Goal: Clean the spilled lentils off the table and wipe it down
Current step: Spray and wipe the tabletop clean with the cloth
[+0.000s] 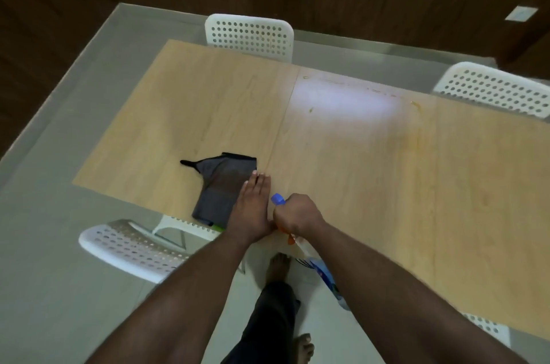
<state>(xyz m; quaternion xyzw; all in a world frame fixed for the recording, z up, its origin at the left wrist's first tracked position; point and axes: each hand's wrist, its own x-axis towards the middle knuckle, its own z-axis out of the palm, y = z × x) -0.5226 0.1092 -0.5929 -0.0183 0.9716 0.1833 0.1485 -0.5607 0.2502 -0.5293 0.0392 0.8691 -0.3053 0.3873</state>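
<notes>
Head view looks down on a pale wooden surface (372, 161). Left hand (253, 208), fingers straight and pressed together, lies flat on a dark grey cloth (221, 185) near the front edge. Right hand (296, 214) grips a spray bottle (323, 271); its fingers wrap the trigger head and hide it, only the blue nozzle showing. No lentils can be made out; faint orange smears mark the far side.

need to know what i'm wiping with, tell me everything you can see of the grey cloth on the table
The grey cloth is dark grey, thin fabric with a black hem along its far edge and a black pointed corner sticking out to the left. It lies flat and unevenly folded on the wooden table, near the front edge, its near end reaching that edge. The left hand rests on its right side with fingers straight. It looks dry, though wetness is hard to judge.
</notes>
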